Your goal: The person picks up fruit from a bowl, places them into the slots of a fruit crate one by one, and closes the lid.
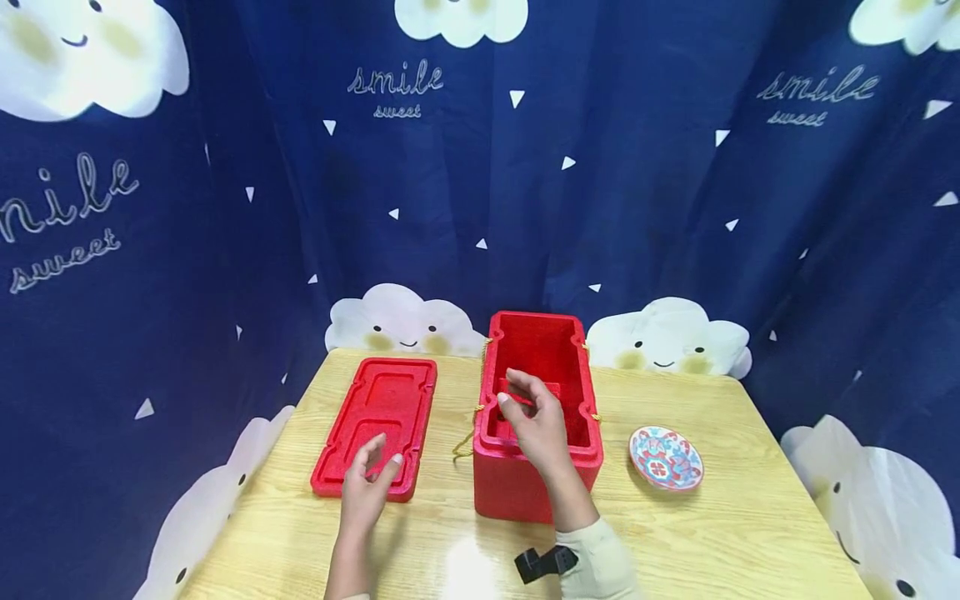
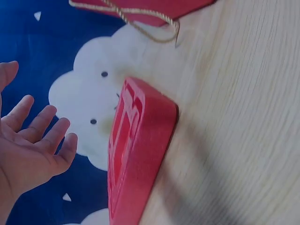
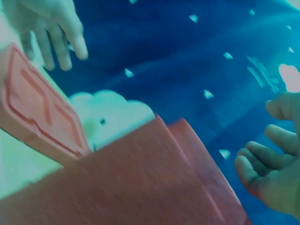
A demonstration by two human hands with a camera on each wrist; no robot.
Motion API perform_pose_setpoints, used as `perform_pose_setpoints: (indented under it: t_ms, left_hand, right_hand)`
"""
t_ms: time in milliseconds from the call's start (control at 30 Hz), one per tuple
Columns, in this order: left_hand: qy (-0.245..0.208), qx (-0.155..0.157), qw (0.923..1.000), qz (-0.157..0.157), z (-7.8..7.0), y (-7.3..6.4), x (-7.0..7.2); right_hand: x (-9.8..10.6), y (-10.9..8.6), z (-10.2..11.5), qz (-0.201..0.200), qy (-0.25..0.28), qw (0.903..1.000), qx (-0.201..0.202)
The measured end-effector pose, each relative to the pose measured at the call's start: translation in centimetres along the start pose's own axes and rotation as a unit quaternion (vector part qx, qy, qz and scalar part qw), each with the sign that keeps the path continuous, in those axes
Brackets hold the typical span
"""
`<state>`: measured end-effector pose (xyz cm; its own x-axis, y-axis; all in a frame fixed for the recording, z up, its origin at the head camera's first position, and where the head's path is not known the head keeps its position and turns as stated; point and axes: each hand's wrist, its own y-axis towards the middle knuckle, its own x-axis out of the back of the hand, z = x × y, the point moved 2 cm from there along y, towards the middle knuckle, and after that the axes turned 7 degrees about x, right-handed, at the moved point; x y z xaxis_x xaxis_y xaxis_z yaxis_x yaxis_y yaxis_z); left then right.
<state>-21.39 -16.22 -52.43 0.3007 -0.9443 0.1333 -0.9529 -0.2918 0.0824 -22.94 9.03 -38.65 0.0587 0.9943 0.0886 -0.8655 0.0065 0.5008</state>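
Observation:
A red open-topped box with gold cord loops stands in the middle of the wooden table. Over its near end hovers my right hand, fingers loosely curved and holding nothing. A red piece inside the box is partly hidden behind that hand. To the left lies the red lid, its recessed side facing up. My left hand is above the lid's near edge, fingers spread and relaxed. In the left wrist view its palm shows bare, apart from the lid.
Right of the box sits a small patterned dish in red, blue and white. The wooden table ends at a dark blue curtain printed with clouds. A black strap is at my right wrist.

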Motion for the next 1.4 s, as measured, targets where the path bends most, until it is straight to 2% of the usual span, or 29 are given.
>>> perform_pose_setpoints:
  t_ms: [133,333,667,767,933,1033,1300,1400]
  left_hand:
    - [0.002,0.013,0.9998,-0.013,0.6,0.6,0.9]
    - [0.003,0.018,0.9995,-0.025,1.7,1.5,1.8]
    - [0.002,0.035,0.9984,-0.044,2.6,2.7,3.0]
    - [-0.006,0.034,0.9979,-0.054,3.2,2.9,3.4]
    - [-0.029,0.021,0.9945,-0.098,4.2,3.1,4.0]
    - [-0.036,0.015,0.9922,-0.118,4.5,3.3,4.3]
    - [0.012,0.016,0.9904,-0.136,5.2,3.9,5.2]
    - [0.029,0.023,0.9891,-0.143,5.6,4.3,5.7]
  right_hand:
    - [-2.0,-0.6,1.6,0.0,0.017,0.9995,0.025]
    - [-4.3,-1.3,1.5,0.03,0.028,0.9982,0.044]
    - [-6.8,-1.5,0.7,0.088,0.024,0.9958,-0.003]
    - [-7.4,-1.9,0.1,0.085,0.034,0.9958,-0.011]
    - [-8.7,-2.6,-1.1,0.081,0.064,0.9946,-0.015]
    - [-9.3,-3.0,-2.0,0.076,0.064,0.9949,-0.021]
    - [-10.8,-4.2,-4.2,0.062,0.03,0.9971,-0.034]
    - [-11.4,-4.9,-6.1,0.061,0.031,0.9965,-0.048]
